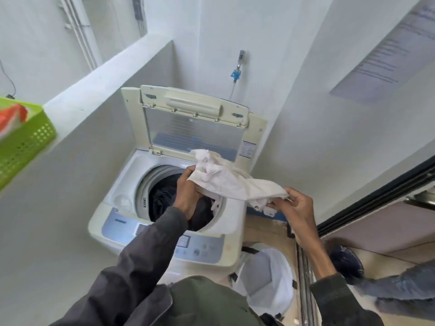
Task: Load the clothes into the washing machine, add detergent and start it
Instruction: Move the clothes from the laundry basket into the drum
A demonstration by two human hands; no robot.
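Observation:
A cream top-loading washing machine (113,205) stands in the corner with its lid (195,123) raised upright. Dark clothes (162,198) lie inside the drum. A white garment (226,180) stretches between both my hands above the drum's right rim. My left hand (187,194) grips its left end over the opening. To the right of the machine, my right hand (294,203) holds its other end. The control panel (200,248) runs along the machine's front edge.
A white mesh laundry basket (266,278) stands on the floor right of the machine. A green plastic basket (21,142) with an orange-white packet sits on the ledge at left. A tap (237,69) is on the back wall. A sliding door track runs at right.

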